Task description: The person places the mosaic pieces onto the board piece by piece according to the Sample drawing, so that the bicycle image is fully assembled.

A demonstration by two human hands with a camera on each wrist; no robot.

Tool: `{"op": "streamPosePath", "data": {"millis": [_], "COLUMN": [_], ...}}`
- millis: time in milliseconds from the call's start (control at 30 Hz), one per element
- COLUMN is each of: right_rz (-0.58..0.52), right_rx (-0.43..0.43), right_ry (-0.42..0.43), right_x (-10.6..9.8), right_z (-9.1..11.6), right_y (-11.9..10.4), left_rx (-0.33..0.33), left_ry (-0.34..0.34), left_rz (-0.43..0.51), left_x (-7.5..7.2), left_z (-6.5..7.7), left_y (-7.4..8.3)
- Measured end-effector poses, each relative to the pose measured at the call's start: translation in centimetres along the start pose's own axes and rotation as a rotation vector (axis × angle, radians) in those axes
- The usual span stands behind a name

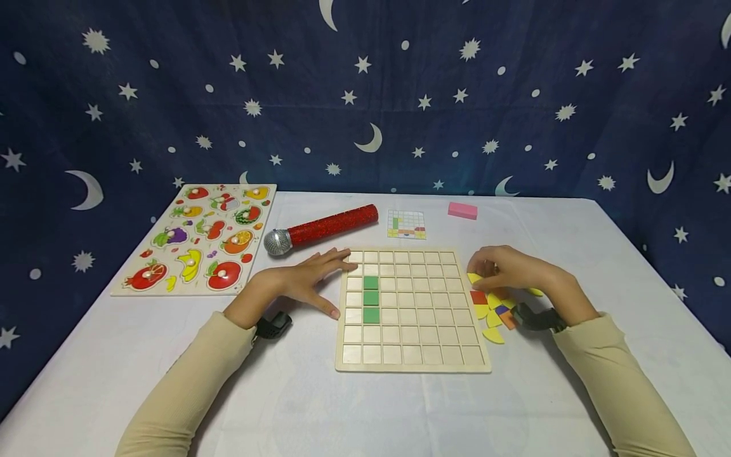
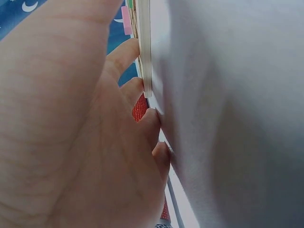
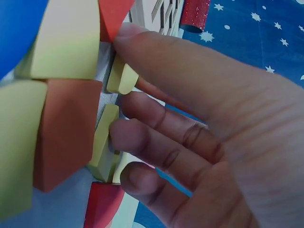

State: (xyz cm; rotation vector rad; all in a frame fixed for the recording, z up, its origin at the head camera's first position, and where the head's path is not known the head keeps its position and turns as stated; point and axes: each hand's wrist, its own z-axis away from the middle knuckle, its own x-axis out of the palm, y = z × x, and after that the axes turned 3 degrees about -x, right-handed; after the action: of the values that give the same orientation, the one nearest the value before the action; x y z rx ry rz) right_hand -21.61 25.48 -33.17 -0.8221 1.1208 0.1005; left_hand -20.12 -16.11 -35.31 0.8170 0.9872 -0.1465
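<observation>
A wooden grid board [image 1: 419,317] lies in the middle of the table, with three green square tiles [image 1: 371,298] stacked in a column near its left side. My left hand [image 1: 305,279], fingers spread, touches the board's left edge; the left wrist view shows its palm beside that edge. Over a loose pile of tiles right of the board is my right hand [image 1: 508,270], its fingers loosely bent among them. In the right wrist view, a yellow tile [image 3: 122,78] lies between thumb and fingers, an orange tile [image 3: 69,133] is nearer, and a red tile [image 3: 111,16] is partly behind the thumb tip.
Behind the board lie a red glittery microphone [image 1: 331,226], a small card with a coloured grid pattern [image 1: 407,225] and a pink block [image 1: 462,211]. A fruit knob puzzle [image 1: 194,241] is at the left. A starry dark-blue cloth [image 1: 365,82] hangs behind the table.
</observation>
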Motion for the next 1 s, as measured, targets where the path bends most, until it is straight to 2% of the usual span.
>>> {"op": "streamPosePath", "data": {"millis": [300,500,867,1000], "right_rz": [0.032,0.052,0.066,0.063], "right_rx": [0.037,0.033,0.011,0.036], "right_ry": [0.002,0.006,0.007,-0.002], "right_x": [-0.1,-0.4,0.2,0.3], "right_z": [0.0,-0.2,-1.3,-1.5], "right_y": [-0.2,-0.6,-2.2,-2.6], "left_rx": [-0.013,-0.021,-0.025,-0.018], "left_ry": [-0.010,-0.007,-0.015,-0.012], "left_rz": [0.003,0.003,0.016,0.018], "left_x": [0.0,-0.1,-0.2,-0.3], "left_z": [0.0,0.0,0.2,0.1], "left_y": [0.1,0.1,0.1,0.3]}}
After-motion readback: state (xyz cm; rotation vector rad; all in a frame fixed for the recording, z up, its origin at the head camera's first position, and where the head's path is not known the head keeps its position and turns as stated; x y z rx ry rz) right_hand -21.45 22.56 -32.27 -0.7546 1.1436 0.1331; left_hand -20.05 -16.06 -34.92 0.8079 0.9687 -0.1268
